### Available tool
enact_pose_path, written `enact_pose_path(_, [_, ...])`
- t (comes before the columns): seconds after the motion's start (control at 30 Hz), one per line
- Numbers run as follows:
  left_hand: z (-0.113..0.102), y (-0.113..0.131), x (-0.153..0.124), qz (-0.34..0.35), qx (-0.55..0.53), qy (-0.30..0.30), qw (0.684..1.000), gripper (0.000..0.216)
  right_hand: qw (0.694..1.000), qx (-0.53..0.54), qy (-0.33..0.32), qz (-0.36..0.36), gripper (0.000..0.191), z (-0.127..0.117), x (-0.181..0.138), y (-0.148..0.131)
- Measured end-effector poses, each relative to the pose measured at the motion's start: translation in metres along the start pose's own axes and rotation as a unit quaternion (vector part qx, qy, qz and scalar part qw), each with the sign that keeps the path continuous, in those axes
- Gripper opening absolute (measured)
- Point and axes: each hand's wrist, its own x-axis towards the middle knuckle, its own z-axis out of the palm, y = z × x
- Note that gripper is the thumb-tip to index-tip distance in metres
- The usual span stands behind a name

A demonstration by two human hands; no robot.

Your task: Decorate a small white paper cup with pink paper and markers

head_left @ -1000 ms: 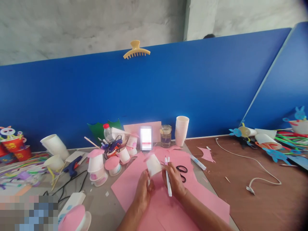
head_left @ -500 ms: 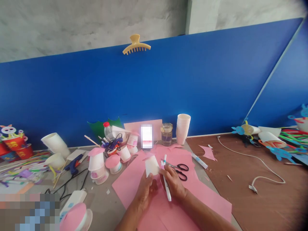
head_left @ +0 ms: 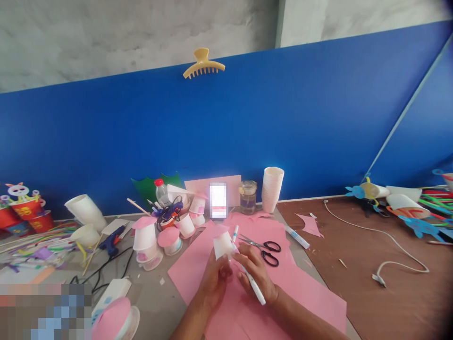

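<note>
A small white paper cup point(head_left: 222, 245) is in my left hand point(head_left: 215, 278), with the fingers closed around its lower part. My right hand point(head_left: 260, 271) grips a white marker point(head_left: 255, 287) slantwise. Its pinkish tip end is close to the cup's right side; whether it touches I cannot tell. Just beyond my right fingers, a white and blue pen piece point(head_left: 235, 233) lies on the pink paper point(head_left: 311, 300). Black-handled scissors point(head_left: 272, 252) rest on that paper to the right of my hand.
Pink-topped cups point(head_left: 144, 236) stand at left, near a blue glue gun point(head_left: 112, 240). At the back are a lit phone point(head_left: 218, 200), a glass jar point(head_left: 248, 197) and stacked white cups point(head_left: 272, 189). A white cable point(head_left: 371, 222) curves across the brown table point(head_left: 399, 302).
The marker has tilted further, its back end swinging right and down, while its tip stays by the cup. The whole view has shifted slightly. The cup remains in my left hand.
</note>
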Motion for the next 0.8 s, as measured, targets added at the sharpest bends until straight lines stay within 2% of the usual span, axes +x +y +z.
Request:
enact_pose_path(0.17, [0.0003,0.0003,0.0000,-0.017,-0.011,0.007,1.000,0.037,0.999,0.043,-0.005,0.025,0.032,0.0015,-0.0018,-0.0008])
enact_pose_path(0.47, [0.0000,0.0004,0.0006,-0.019,-0.018,0.010,1.000,0.039,0.998,0.051,0.021,0.043,0.029,0.0015,-0.0019,-0.0004])
enact_pose_path(0.6, [-0.0002,0.0002,-0.0003,-0.019,-0.018,0.010,1.000,0.037,0.997,0.054,0.034,0.047,0.031,0.0008,-0.0005,-0.0023])
enact_pose_path(0.8, [0.0001,-0.0001,0.0001,-0.021,-0.010,0.002,1.000,0.030,0.994,0.045,0.049,0.091,0.023,0.0010,-0.0001,-0.0046])
